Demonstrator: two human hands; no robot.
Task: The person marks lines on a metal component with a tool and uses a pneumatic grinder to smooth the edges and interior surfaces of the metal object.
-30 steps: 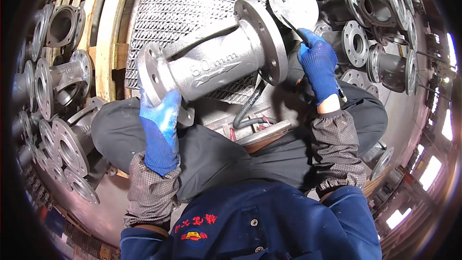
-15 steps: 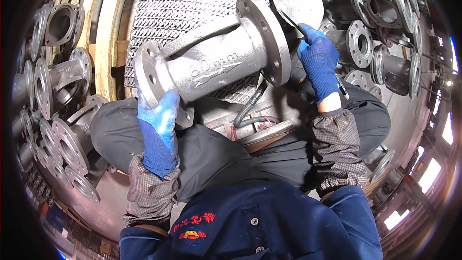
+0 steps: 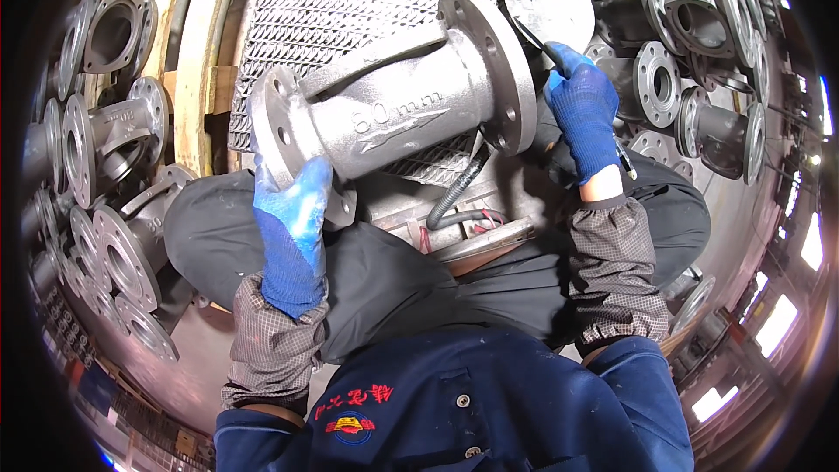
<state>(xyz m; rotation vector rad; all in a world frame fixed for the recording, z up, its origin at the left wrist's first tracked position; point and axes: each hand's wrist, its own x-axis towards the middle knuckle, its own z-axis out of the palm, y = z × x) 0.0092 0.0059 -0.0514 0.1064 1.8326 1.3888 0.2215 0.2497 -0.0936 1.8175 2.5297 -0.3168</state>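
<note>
A grey cast-metal flanged valve body (image 3: 406, 96), with raised markings and an arrow on its side, lies tilted across the metal mesh in front of me. My left hand (image 3: 297, 197), in a blue coated glove, grips the rim of its near-left flange, fingers partly hidden behind it. My right hand (image 3: 581, 105), in a matching glove, is closed around a slim dark tool (image 3: 531, 35), just right of the far flange. The tool's kind is unclear. A thin rod-like end (image 3: 626, 162) shows beside that wrist.
A round whitish plate (image 3: 549, 7) stands beyond my right hand. Grey flanged castings (image 3: 131, 253) crowd the left, and more castings (image 3: 655, 83) the right. Wooden slats (image 3: 194, 61) border the mesh mat (image 3: 350, 0). A black ribbed hose (image 3: 459, 188) curves beneath the valve body.
The valve body and both hands sit slightly further right in the picture, as does much of the background. Both hands keep their holds.
</note>
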